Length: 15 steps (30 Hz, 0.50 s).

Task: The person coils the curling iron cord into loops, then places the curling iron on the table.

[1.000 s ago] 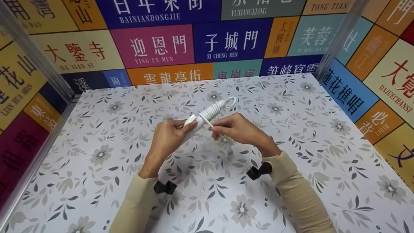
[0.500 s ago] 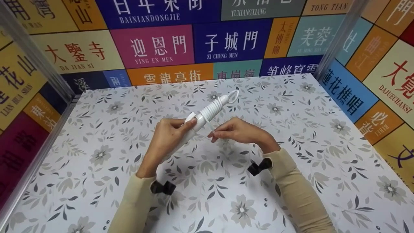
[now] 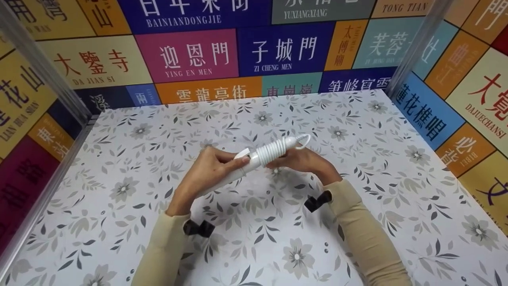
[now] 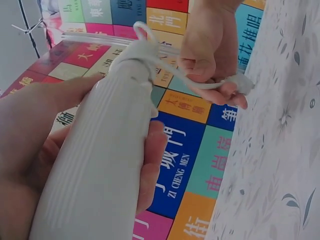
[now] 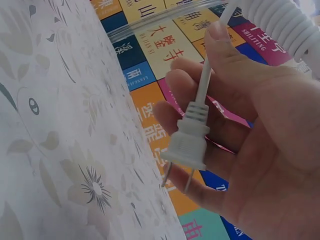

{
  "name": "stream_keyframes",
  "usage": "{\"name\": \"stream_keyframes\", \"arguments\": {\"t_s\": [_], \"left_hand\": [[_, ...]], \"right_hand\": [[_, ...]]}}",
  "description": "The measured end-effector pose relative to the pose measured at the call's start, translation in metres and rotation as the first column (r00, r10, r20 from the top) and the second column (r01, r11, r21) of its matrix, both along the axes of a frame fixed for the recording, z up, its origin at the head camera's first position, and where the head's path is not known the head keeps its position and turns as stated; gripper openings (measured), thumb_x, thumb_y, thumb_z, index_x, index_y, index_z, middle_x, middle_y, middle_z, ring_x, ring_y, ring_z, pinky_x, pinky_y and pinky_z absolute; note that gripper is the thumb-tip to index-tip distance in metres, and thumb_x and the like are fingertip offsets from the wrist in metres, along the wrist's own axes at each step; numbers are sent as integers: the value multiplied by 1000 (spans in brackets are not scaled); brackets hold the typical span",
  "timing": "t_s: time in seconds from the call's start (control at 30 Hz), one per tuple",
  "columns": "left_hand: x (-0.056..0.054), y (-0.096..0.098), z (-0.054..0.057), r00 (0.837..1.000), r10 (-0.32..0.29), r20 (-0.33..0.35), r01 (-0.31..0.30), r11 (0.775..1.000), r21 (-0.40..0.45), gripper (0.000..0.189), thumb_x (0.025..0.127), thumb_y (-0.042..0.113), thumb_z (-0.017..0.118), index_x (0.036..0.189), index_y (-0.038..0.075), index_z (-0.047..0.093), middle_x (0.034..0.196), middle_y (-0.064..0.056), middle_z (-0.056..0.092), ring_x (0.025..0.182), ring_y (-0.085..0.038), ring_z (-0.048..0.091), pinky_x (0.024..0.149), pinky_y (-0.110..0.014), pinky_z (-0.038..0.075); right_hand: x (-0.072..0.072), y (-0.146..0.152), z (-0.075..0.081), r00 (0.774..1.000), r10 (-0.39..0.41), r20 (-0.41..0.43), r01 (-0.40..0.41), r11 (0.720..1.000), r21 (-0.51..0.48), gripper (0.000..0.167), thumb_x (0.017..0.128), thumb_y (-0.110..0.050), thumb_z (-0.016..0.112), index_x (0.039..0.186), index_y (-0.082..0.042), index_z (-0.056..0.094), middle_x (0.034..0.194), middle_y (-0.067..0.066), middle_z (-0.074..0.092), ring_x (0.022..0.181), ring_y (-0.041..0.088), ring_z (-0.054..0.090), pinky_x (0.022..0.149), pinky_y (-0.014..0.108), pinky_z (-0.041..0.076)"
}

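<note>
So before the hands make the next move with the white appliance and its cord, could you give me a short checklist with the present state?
1. Left hand grips the white appliance body: ok.
2. Right hand holds the plug: ok.
3. Cord coils sit tidy on the appliance: ok.
4. Plug prongs straight: ok.
5. Cord end secured so it cannot unwind: not ok, still loose.
6. Appliance clear of the table: cannot tell.

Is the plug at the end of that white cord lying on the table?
No, the plug is held off the table in the right hand, prongs free.
</note>
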State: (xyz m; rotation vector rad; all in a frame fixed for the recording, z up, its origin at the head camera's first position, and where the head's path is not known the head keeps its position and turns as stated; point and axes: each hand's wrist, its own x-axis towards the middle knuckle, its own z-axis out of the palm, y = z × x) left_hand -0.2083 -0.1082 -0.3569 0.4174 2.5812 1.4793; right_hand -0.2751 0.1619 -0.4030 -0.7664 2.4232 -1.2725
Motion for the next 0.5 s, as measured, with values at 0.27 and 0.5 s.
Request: {"name": "stream_keyframes", "arguments": {"t_s": [0.27,0.5], "left_hand": [[-1,-5,-3,970,-237,-48,234,970,-58,27,89,43,75,104,21,80,86,-1,77,55,-11,45,53,-22,38],[-3,-8,-10,948,-315,-32,311,946,-95,27,90,40,74,106,19,79,97,0,79,58,-8,51,59,-23,44]], "right_hand": [[9,-7,11,994,101,-46,-107,980,-168,7,82,3,72,87,7,74,75,-7,70,66,4,59,63,20,50],[11,-12,5,992,-121,32,122,992,-40,11,80,-12,79,72,-7,72,63,-5,65,57,10,54,57,24,46]]}}
